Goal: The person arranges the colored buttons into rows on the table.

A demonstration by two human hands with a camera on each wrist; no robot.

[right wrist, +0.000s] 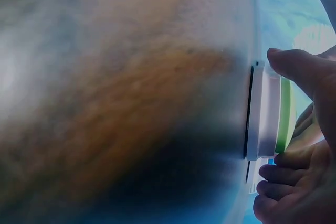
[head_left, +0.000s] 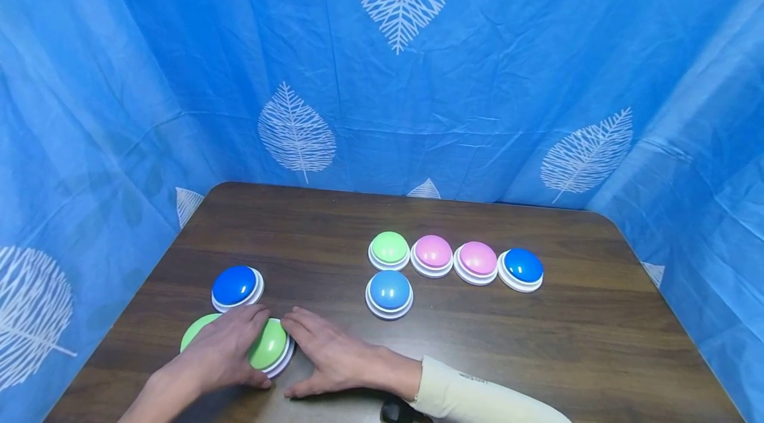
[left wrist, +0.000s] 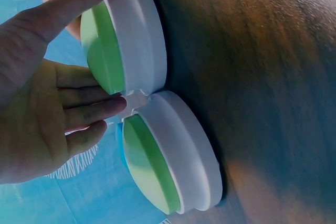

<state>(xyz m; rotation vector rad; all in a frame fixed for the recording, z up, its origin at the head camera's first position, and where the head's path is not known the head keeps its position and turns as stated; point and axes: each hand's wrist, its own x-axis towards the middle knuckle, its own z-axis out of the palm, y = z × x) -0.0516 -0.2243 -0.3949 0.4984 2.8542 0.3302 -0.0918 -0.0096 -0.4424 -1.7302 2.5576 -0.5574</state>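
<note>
One green button (head_left: 270, 343) sits upright toward eight o'clock on the brown worktop (head_left: 507, 357), its glossy dome seated in a stepped white base (head_left: 285, 362). A second green button (head_left: 197, 331) lies just beside it at nine o'clock, partly covered by the left hand (head_left: 223, 343). That hand reaches in from seven o'clock, fingers nearly straight and wide apart from the thumb, which touches the first base; they span the button rather than curl round it. The right hand (head_left: 334, 353), in a pale sleeve (head_left: 477, 390), comes from four o'clock, loosely open and gripping nothing, fingertips at the base's two o'clock edge; whether its thumb touches is hard to tell. A dark blue button (head_left: 235, 286) is near at eleven o'clock. Well apart at two o'clock stands a lighter blue button (head_left: 390, 292), with a third green button (head_left: 389, 248) at its twelve; from there two pink buttons (head_left: 433, 252) and another dark blue one (head_left: 524, 265) run toward three o'clock.
</note>
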